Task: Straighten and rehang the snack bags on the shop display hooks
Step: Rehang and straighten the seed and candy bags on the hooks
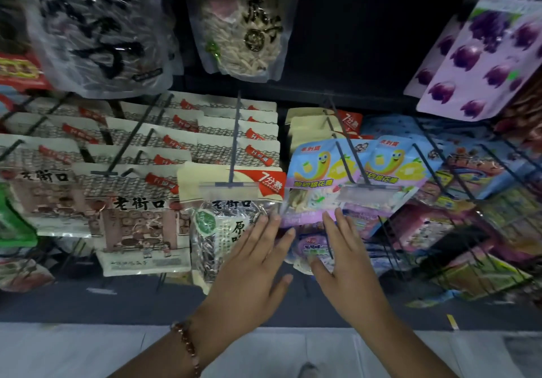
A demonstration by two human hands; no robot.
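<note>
At frame centre, the purple marshmallow bag (305, 201) is hanging from a hook (349, 155), sitting between both hands. The left hand (249, 272) and right hand (346, 266) are reaching flat-fingered, grasping nothing.

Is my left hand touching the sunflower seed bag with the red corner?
Cannot tell. In the head view the left hand overlaps the lower right of the sunflower seed bag, fingers straight, but one view cannot show contact or a gap.
</note>
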